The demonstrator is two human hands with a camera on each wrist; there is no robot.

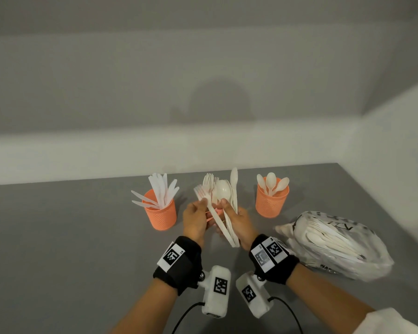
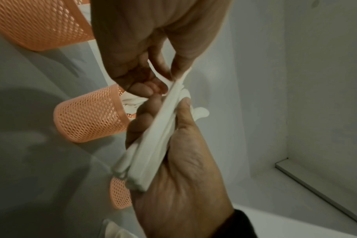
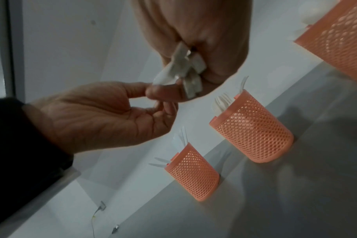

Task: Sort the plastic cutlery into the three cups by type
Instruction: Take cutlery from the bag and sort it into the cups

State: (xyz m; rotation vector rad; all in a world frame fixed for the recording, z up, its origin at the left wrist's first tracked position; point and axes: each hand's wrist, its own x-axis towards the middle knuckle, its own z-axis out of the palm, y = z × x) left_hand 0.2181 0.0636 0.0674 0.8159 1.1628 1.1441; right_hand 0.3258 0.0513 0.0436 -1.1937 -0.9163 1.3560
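Three orange cups (image 1: 160,215) on grey table (image 1: 58,237); white walls (image 1: 155,68)

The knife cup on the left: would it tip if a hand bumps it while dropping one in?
Probably yes. The knife cup is thin perforated plastic, so likely light. Its knives stand tall and fan out leftward past the rim, which may raise its balance point. A nudge might slide or topple it.

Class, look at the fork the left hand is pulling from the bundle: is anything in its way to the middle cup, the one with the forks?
Only the hands themselves. The left hand pinches the fork directly above the fork cup, which the head view mostly hides behind the right hand and its bundle. No other object intervenes.
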